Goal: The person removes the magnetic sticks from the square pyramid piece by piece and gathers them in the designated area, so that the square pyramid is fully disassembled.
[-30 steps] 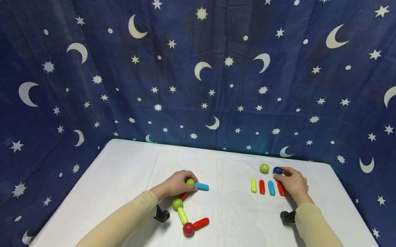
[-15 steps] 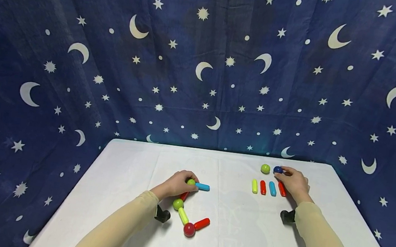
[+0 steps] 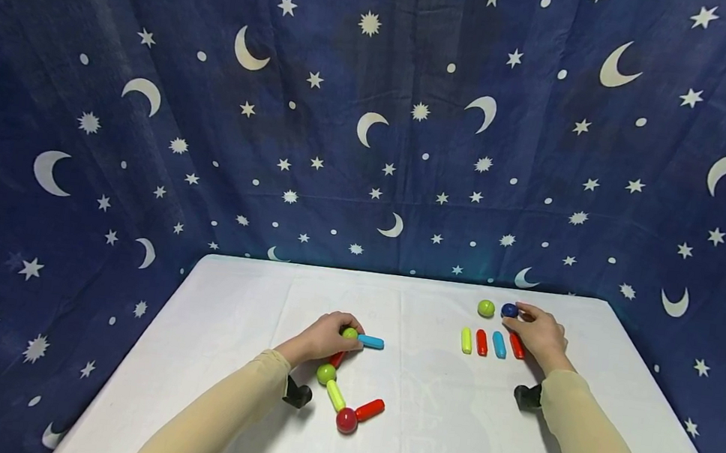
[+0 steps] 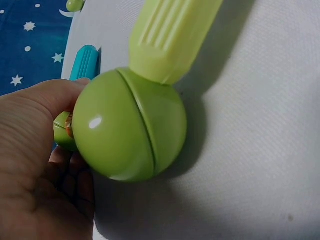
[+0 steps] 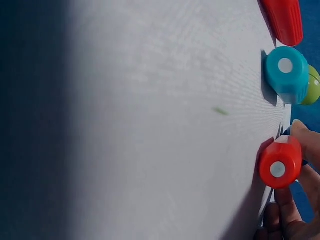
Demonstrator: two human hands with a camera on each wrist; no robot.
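At the centre-left of the table, the left hand [image 3: 324, 337] pinches a green ball [image 3: 350, 334] that has a blue rod [image 3: 371, 342] on its right side. From that ball a red rod [image 3: 337, 359] runs to a second green ball [image 3: 326, 374], then a yellow-green rod [image 3: 335, 395], a red ball [image 3: 347, 420] and another red rod [image 3: 371, 409]. Far to the right, the right hand [image 3: 542, 338] holds a dark blue ball [image 3: 509, 311] between thumb and fingers. In the right wrist view a red rod [image 5: 281, 162] partly covers that grip.
Left of the right hand lie a loose green ball [image 3: 486, 308] and, in a row, a yellow-green rod [image 3: 467, 340], a red rod [image 3: 481, 343] and a blue rod [image 3: 499, 345]. A dark blue curtain with moons and stars [image 3: 368, 182] stands behind the white table [image 3: 444, 448].
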